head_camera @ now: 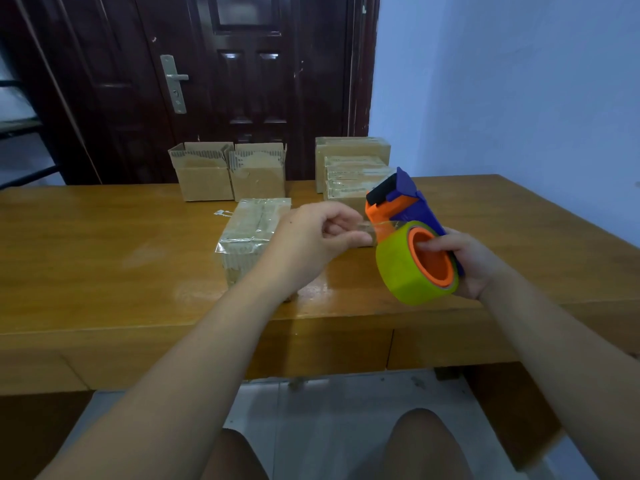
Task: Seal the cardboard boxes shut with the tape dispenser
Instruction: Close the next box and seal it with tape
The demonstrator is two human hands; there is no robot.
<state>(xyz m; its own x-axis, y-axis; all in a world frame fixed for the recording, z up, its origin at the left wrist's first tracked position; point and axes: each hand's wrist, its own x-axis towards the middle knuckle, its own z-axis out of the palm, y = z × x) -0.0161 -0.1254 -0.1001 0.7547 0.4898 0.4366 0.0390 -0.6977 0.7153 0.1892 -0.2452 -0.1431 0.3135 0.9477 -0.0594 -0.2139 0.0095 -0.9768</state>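
My right hand grips the tape dispenser, blue and orange with a yellow-green tape roll, held above the table's front right. My left hand pinches the clear loose tape end just left of the roll. Behind my left hand a closed cardboard box wrapped in clear tape lies on the table. Two open-topped boxes stand at the back. A stack of taped boxes sits at the back right, partly hidden by the dispenser.
The wooden table reaches from the left edge to the blue wall on the right. A dark door stands behind it. A small scrap of tape lies left of the taped box. My knees show below the table's front edge.
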